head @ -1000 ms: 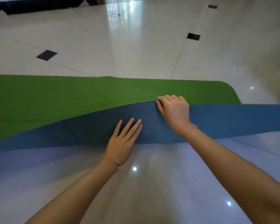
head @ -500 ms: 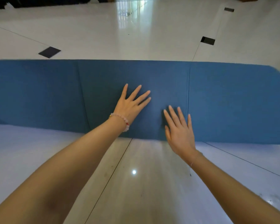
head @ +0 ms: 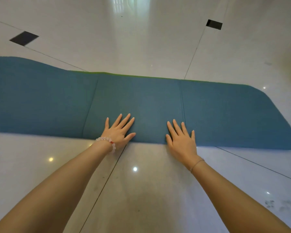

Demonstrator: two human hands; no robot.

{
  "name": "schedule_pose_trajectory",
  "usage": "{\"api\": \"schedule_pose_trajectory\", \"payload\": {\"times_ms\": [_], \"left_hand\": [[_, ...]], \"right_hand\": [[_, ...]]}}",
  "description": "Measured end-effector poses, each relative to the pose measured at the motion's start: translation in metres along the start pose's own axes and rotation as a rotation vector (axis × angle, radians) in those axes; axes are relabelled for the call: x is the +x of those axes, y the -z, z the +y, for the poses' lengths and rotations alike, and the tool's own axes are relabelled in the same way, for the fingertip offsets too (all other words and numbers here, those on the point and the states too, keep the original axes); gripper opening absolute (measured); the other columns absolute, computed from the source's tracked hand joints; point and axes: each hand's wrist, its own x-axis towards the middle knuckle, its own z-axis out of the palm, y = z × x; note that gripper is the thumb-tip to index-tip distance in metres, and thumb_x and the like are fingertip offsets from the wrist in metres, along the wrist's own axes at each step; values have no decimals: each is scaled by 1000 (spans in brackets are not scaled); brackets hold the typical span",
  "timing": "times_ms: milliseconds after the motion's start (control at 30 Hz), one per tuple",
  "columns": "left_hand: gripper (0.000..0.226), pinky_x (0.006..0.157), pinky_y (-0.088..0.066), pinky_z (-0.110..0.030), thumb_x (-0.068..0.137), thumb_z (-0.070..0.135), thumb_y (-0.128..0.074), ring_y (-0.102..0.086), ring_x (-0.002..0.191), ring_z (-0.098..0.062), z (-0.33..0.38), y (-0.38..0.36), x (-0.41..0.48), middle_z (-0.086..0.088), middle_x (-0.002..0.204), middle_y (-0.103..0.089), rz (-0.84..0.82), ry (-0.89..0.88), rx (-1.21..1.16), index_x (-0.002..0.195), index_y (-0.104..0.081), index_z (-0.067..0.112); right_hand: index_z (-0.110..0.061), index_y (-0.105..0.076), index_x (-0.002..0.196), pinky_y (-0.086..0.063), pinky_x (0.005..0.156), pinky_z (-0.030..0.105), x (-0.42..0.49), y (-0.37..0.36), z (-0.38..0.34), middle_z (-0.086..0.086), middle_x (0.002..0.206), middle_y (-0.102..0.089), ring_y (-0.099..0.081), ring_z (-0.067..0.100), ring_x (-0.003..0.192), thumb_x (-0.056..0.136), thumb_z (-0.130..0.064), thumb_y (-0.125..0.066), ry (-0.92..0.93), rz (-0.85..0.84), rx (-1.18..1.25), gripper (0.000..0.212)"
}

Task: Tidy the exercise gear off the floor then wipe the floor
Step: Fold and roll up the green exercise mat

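Glossy white tile floor (head: 141, 47) w/ mat (head: 217, 115) lying folded lengthwise, blue side up, green edge peeking at far side. Fold is now complete vs 1 s ago, so prob ready for next fold. Left hand (head: 118, 132) & right hand (head: 181, 140) press flat on near edge, fingers spread.

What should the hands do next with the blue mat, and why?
Probably slide both palms outward along the near fold to flatten it. The left hand and right hand lie flat on the folded mat, green peeking along its far edge.
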Motion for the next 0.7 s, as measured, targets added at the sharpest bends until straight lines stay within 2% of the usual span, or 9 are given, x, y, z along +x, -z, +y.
{"api": "schedule_pose_trajectory", "payload": {"times_ms": [200,333,400,467,533,567,633,700], "left_hand": [[64,111,17,-53,93,61,-14,21,142,-13,0,-7,-1,16,154,20,4,-6,0,145,13,37],[88,112,15,-52,66,76,10,21,142,-14,0,-9,-14,14,154,21,-41,-46,30,145,13,38],[81,114,12,-52,75,75,4,19,143,-15,0,-8,-20,12,155,20,-81,-45,68,146,13,37],[69,115,8,-53,89,66,-10,17,144,-16,2,-4,-22,10,156,18,-91,-39,87,147,12,35],[67,115,5,-54,92,62,-14,13,145,-17,6,0,-22,9,157,16,-101,-31,85,147,10,34],[67,115,4,-54,92,62,-15,12,145,-18,7,1,-23,9,157,15,-101,-26,80,148,9,34],[67,115,3,-54,92,62,-16,11,145,-19,10,0,-24,8,157,14,-105,-21,68,148,7,34],[65,114,3,-55,92,62,-16,11,145,-20,12,-2,-27,8,157,14,-109,-24,60,147,8,38]], "right_hand": [[-34,-9,150,-3,117,48,-6,-1,7,-10,159,-5,-1,19,147,100,-41,-26,34,40,-3,54],[-31,-14,150,-7,118,44,-22,-4,8,-7,159,-10,-7,21,147,100,-40,-29,44,56,-11,54],[-28,-19,150,-9,117,42,-28,-4,8,-6,158,-15,-10,21,146,100,-36,-33,52,44,72,53],[-24,-29,147,-19,114,34,-36,2,11,-6,154,-30,-24,17,142,98,-29,-40,-28,106,357,50],[-18,-43,138,-34,103,27,-47,12,19,-4,140,-46,-44,15,127,95,-20,-46,-278,332,748,44],[-14,-47,134,-36,95,25,-49,14,28,-1,132,-50,-50,15,116,93,-17,-49,-452,447,919,41],[-10,-49,127,-39,83,26,-48,17,48,2,112,-49,-49,16,96,88,-17,-57,-769,544,1243,40],[-11,-48,117,-45,63,26,-43,20,66,2,91,-50,-48,18,79,84,-21,-63,-953,521,1570,38]]}}
